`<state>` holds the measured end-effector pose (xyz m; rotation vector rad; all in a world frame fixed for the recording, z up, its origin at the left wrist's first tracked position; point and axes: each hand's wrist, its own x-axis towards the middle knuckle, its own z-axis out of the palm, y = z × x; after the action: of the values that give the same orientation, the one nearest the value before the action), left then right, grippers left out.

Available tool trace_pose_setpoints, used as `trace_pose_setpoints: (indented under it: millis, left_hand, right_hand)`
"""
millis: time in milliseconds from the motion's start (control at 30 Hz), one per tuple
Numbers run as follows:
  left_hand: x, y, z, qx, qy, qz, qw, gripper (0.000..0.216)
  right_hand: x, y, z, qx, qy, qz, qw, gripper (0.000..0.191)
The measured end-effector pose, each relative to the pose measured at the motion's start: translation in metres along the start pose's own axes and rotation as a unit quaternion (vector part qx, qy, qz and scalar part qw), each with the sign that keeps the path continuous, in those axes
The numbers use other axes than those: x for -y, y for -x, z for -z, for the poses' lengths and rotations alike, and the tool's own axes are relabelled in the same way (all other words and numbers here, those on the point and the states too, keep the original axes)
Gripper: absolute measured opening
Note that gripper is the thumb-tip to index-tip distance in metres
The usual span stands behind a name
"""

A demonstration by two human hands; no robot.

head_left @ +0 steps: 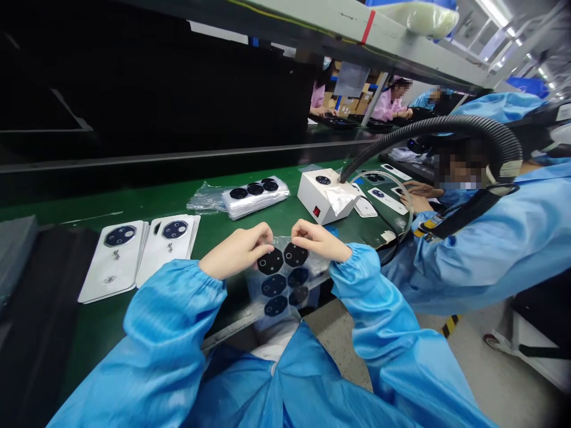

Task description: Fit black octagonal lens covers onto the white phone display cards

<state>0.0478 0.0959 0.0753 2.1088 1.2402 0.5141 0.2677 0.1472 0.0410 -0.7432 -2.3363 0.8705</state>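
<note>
Between my hands hangs a clear plastic sheet (285,292) bearing several round black camera-lens stickers in two columns. My left hand (243,249) pinches its upper left part beside the top left sticker (270,261). On the other side, my right hand (319,239) pinches the upper edge near the top right sticker (296,255). The sheet's lower part reaches past the front edge of the green table, over my lap. To the left lie two stacks of white phone-shaped panels, a left stack (111,258) and a right stack (163,252), each with a dark round camera area.
A bundle of sticker sheets (256,199) lies behind my hands beside crumpled clear film (207,199). Right of it stands a white box (307,199) with a red switch and a ribbed black hose (428,126) arching rightward. A co-worker in blue (491,244) handles white panels at the right.
</note>
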Motion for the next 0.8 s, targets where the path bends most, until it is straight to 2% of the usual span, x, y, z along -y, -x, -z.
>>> trace_pose_setpoints:
  millis: [67, 133, 233, 300, 367, 400, 433, 467, 500, 567, 633, 733, 800]
  left_hand:
    - [0.015, -0.007, -0.006, -0.032, -0.013, 0.042, 0.999, 0.005]
    - [0.025, -0.008, -0.011, -0.090, -0.033, 0.071, 0.993, 0.008]
    - [0.022, 0.012, -0.017, -0.159, -0.030, 0.085, 0.983, 0.021]
    - [0.010, 0.039, -0.025, -0.147, 0.015, 0.073, 0.986, 0.026]
    - [-0.001, 0.069, -0.043, -0.085, 0.093, 0.060, 0.990, 0.024]
    - [-0.004, 0.083, -0.057, -0.033, 0.159, 0.048, 0.986, 0.025]
    - [-0.005, 0.095, -0.073, 0.047, 0.311, 0.067, 0.947, 0.024]
    - [-0.004, 0.104, -0.091, 0.083, 0.363, 0.082, 0.924, 0.025]
    - [-0.001, 0.111, -0.111, 0.092, 0.383, 0.099, 0.914, 0.025]
    - [0.009, 0.117, -0.147, 0.068, 0.423, 0.146, 0.892, 0.026]
    - [0.021, 0.116, -0.173, 0.029, 0.462, 0.174, 0.869, 0.030]
    - [0.033, 0.109, -0.187, -0.028, 0.501, 0.191, 0.843, 0.033]
    - [0.037, 0.105, -0.184, -0.053, 0.514, 0.196, 0.833, 0.034]
  right_hand:
    - [-0.020, -0.012, -0.007, 0.013, 0.031, -0.026, 0.999, 0.022]
    - [-0.038, -0.024, -0.012, 0.008, 0.073, -0.046, 0.996, 0.017]
    - [-0.052, -0.032, -0.013, -0.016, 0.148, -0.061, 0.987, 0.014]
    - [-0.047, -0.028, -0.012, -0.030, 0.195, -0.058, 0.979, 0.020]
    - [-0.033, -0.015, -0.015, -0.019, 0.224, -0.034, 0.974, 0.026]
    - [-0.023, -0.007, -0.019, 0.001, 0.228, -0.013, 0.973, 0.027]
    - [-0.013, 0.003, -0.024, 0.028, 0.227, 0.013, 0.973, 0.027]
    - [-0.004, 0.014, -0.032, 0.058, 0.222, 0.042, 0.973, 0.026]
    - [0.004, 0.024, -0.040, 0.078, 0.218, 0.064, 0.971, 0.027]
    - [0.014, 0.045, -0.058, 0.095, 0.219, 0.087, 0.967, 0.033]
    - [0.017, 0.063, -0.073, 0.091, 0.224, 0.087, 0.966, 0.043]
    - [0.013, 0.080, -0.085, 0.067, 0.245, 0.096, 0.962, 0.059]
    - [0.011, 0.087, -0.088, 0.046, 0.266, 0.120, 0.955, 0.056]
